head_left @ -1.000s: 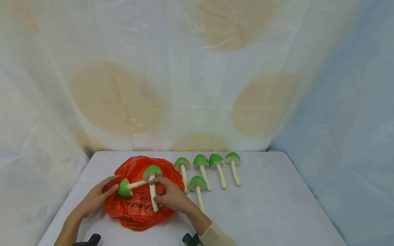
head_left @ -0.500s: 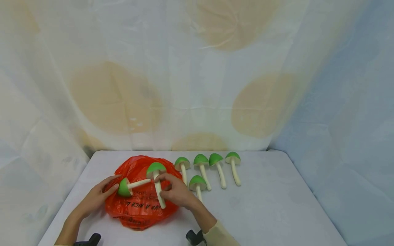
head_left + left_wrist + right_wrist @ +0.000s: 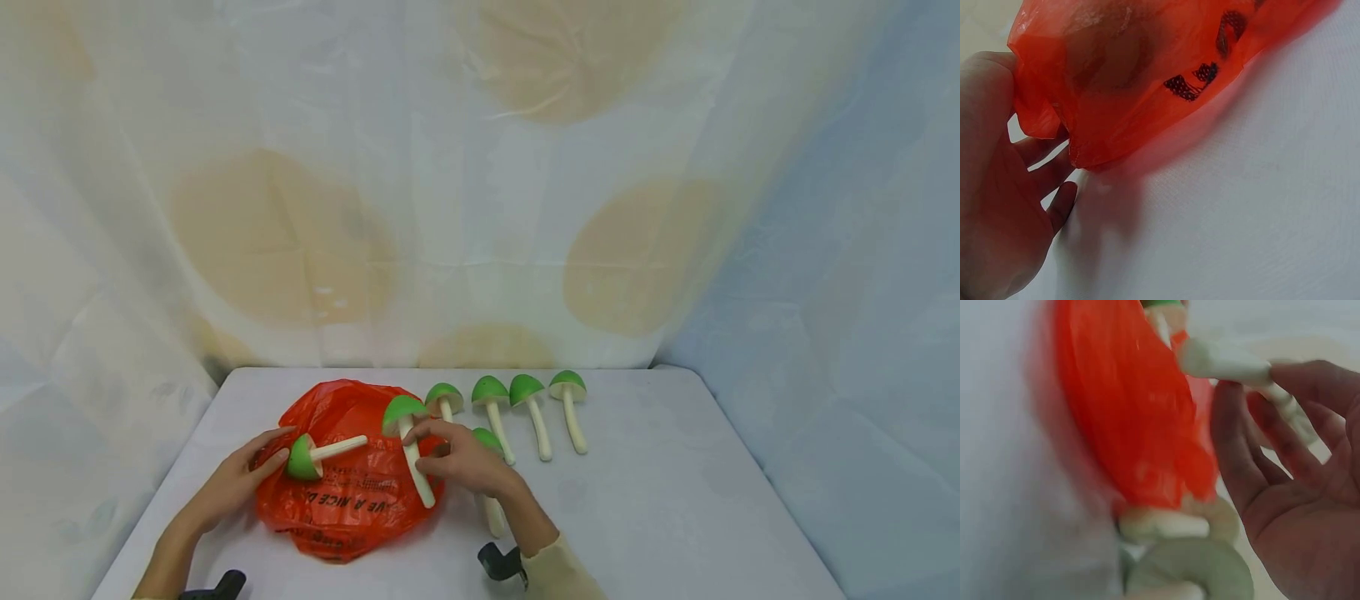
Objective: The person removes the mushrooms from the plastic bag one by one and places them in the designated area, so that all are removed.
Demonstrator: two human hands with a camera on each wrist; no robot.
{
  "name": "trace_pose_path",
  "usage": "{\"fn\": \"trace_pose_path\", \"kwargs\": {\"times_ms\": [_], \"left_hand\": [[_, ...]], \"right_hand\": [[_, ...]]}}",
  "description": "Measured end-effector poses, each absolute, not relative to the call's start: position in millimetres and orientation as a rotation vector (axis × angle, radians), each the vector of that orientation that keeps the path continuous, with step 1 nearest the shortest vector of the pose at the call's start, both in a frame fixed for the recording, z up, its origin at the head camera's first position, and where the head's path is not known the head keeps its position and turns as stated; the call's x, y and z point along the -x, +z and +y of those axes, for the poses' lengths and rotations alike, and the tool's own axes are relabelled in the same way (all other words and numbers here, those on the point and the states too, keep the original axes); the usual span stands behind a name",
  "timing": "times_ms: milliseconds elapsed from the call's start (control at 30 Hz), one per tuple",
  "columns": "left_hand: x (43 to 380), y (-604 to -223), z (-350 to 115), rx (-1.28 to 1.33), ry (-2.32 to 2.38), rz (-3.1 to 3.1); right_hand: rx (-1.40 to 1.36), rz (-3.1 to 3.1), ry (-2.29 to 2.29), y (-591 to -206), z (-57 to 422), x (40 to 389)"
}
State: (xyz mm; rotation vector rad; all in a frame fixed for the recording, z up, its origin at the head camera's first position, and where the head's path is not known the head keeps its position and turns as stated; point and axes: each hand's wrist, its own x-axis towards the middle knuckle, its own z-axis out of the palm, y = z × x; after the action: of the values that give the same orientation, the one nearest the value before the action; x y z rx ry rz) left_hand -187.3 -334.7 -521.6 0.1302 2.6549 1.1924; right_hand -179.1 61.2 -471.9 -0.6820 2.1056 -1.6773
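My right hand (image 3: 468, 460) pinches the pale stem of a green-capped toy mushroom (image 3: 414, 462) above the right side of a red plastic bag (image 3: 337, 533). In the right wrist view, thumb and fingertips close around that stem (image 3: 1225, 361). A second toy mushroom (image 3: 303, 458) lies on the bag, its cap close to my left thumb and its stem pointing right. My left hand (image 3: 228, 482) holds the bag's left edge; in the left wrist view some of its fingers (image 3: 1060, 203) pass behind the red film (image 3: 1116, 119).
Right of the bag, several more toy mushrooms lie on the white table (image 3: 660, 500), including one at the far right (image 3: 568, 408). Another mushroom (image 3: 491, 515) is partly hidden beneath my right hand. A pale curtain (image 3: 480, 208) hangs behind the table.
My right hand has carried its toy mushroom rightward across the bag, away from the one lying there. That hand now covers part of a tabletop mushroom. My left hand has stayed at the bag's edge.
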Motion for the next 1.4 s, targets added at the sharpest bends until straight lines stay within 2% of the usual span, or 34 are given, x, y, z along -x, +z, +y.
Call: {"fn": "trace_pose_path", "kwargs": {"times_ms": [933,1400], "left_hand": [[189,-524,-336,-0.144,1.182,2.672],[190,-524,-336,-0.150,1.191,2.667]], "right_hand": [[0.640,1.940,-1.738,-480,170,184],[0.444,2.052,-1.735,-486,210,177]]}}
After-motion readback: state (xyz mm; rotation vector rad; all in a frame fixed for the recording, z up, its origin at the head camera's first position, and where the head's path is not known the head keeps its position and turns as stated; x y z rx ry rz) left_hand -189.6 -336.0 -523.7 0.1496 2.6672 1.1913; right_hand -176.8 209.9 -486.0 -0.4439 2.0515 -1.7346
